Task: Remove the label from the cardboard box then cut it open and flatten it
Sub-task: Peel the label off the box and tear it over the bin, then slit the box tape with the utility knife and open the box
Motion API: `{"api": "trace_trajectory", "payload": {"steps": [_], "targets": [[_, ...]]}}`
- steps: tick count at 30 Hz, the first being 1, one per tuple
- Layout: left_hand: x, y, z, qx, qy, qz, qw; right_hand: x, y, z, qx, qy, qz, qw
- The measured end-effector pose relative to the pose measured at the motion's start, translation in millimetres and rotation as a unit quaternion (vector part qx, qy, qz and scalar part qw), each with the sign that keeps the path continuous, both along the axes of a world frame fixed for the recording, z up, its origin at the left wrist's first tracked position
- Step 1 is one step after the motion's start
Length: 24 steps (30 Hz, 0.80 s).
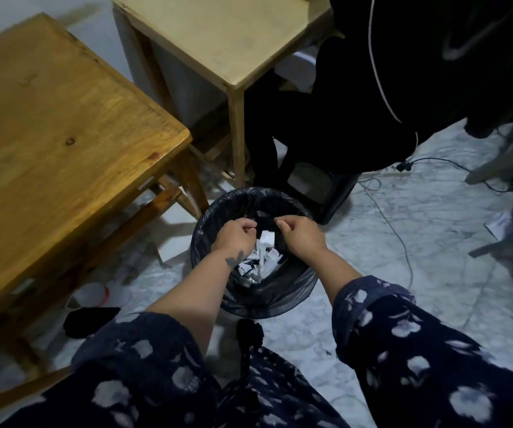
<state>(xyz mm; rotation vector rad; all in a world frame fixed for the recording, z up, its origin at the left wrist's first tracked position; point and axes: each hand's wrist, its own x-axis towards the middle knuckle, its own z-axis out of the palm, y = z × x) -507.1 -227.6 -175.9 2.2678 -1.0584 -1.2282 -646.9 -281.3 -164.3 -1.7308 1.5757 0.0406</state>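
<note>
My patterned sleeves point(409, 350) fill the near edge of the view. Beyond them, both forearms reach over the bin point(295, 291), which is lined with a black bag and stands on the marble floor point(419, 242).

My left hand point(235, 234) is curled loosely closed above the bin mouth; whether it pinches anything cannot be told. My right hand point(300, 236) is likewise curled, fingers drawn in, with nothing clearly held. Between and below them lie white paper scraps point(264, 257) inside the bin, probably torn label pieces. Such scraps are light, limp and likely tacky on one face; expect them to cling to fingertips and need flicking off.

The cardboard box is not in view. Neither the wooden bench point(63, 118) to the left nor the pale bench point(233, 35) farther back carries it. Judged from this, the label step is at disposal, with cutting and flattening outstanding. When retrieved, the box should be light and stiff; take hold along a folded edge or corner, where the board resists buckling.
</note>
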Motion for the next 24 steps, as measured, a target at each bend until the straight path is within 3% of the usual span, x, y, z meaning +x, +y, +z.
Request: {"api": "trace_trajectory", "payload": {"steps": [5,15,24], "targets": [[27.7,-1.2,24.5,-0.002,0.004,-0.012,1.000,27.3,-8.6,25.2,0.058,0.029,0.099,0.993],[134.6,20.7,127.4,-0.104,-0.057,0.104,0.988,155.5,-17.2,139.1,-0.062,-0.038,0.250,0.966],[260.4,103.6,168.8,-0.130,-0.125,0.246,0.952,301.0,35.6,177.3,-0.096,-0.058,0.393,0.913]]}}
